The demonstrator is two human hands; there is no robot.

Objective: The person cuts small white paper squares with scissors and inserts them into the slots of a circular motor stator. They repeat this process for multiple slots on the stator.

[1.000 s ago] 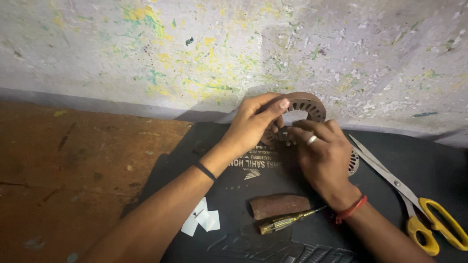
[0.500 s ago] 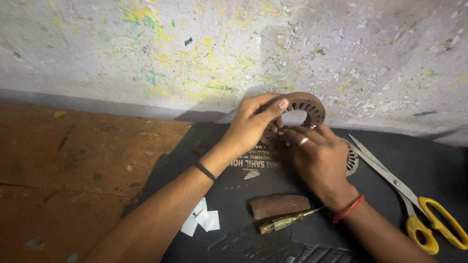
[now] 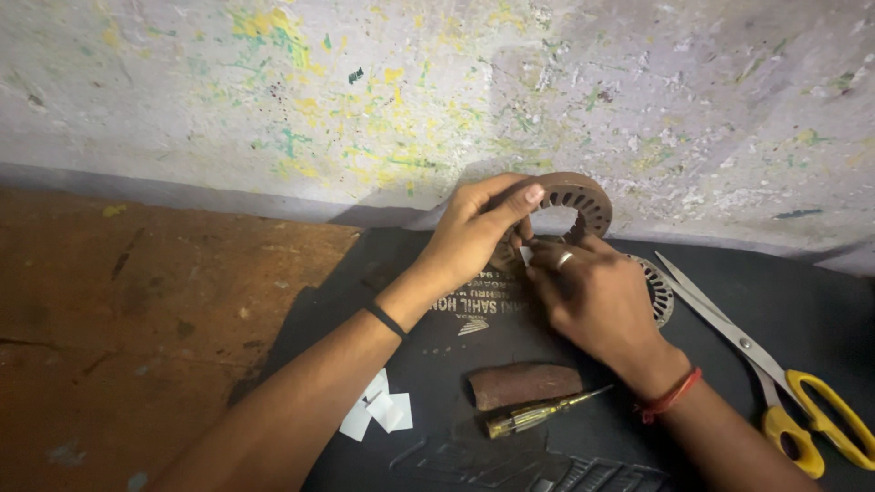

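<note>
A brown slotted metal ring (image 3: 583, 196) stands upright on its edge on a black mat (image 3: 437, 364), close to the wall. My left hand (image 3: 474, 232) grips its top left rim, thumb over the top. My right hand (image 3: 592, 296), a ring on one finger, pinches a small white paper piece (image 3: 526, 256) at the slotted ring's lower inner edge. A second slotted ring (image 3: 658, 290) lies flat just behind my right hand, partly hidden by it.
Yellow-handled scissors (image 3: 775, 374) lie on the mat at right. A brown wooden piece (image 3: 524, 384) and a small screwdriver (image 3: 538, 415) lie near my right wrist. White paper scraps (image 3: 378, 412) sit by my left forearm. A paint-spattered wall (image 3: 365, 100) rises behind; brown floor (image 3: 128, 310) at left.
My right hand's fingers have shifted slightly left toward the ring's inner edge. The left hand and the ring stay where they were.
</note>
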